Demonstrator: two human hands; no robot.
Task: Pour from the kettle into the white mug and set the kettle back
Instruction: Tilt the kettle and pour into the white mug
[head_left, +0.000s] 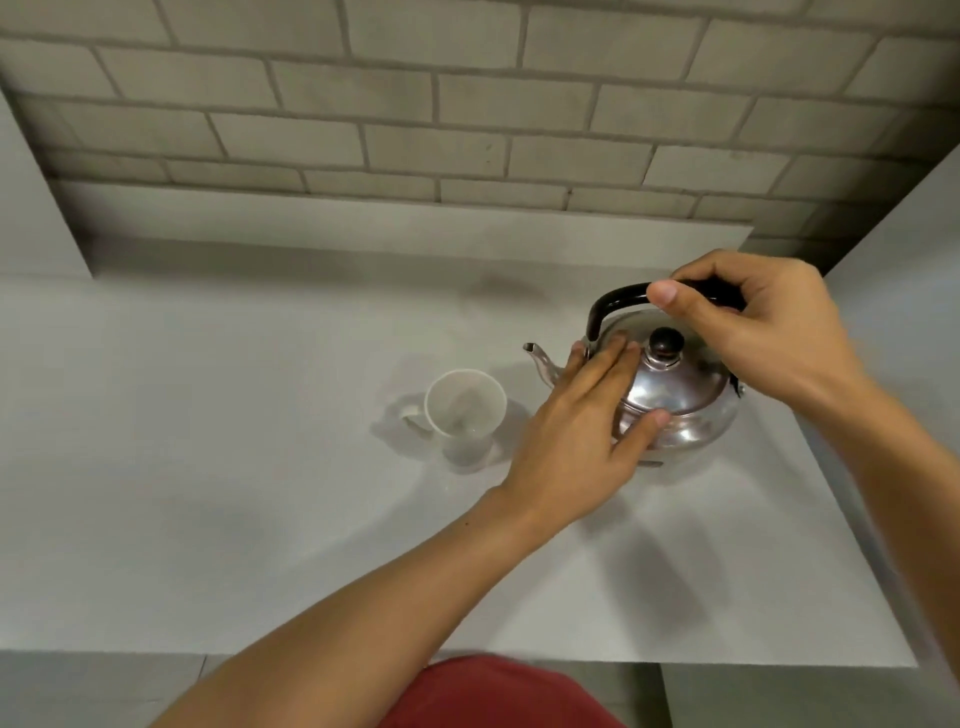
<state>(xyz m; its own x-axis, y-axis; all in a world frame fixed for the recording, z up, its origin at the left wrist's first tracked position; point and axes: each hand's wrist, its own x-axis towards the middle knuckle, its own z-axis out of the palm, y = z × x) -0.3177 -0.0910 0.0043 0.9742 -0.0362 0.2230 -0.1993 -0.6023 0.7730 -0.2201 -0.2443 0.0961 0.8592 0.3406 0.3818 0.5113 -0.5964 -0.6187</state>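
Note:
A shiny steel kettle (685, 400) with a black arched handle and a black lid knob stands upright on the grey countertop (208, 467), its spout pointing left. My right hand (763, 332) is closed around the top of the handle. My left hand (582, 436) lies flat against the kettle's left side, fingers on the lid's edge and thumb on the body. The white mug (465, 410) stands just left of the kettle, open and upright, with its handle turned to the left; it looks empty.
A grey brick wall (467, 130) rises behind a raised ledge (389, 218) at the back of the counter. The counter's right edge runs close past the kettle, and its front edge lies near my body.

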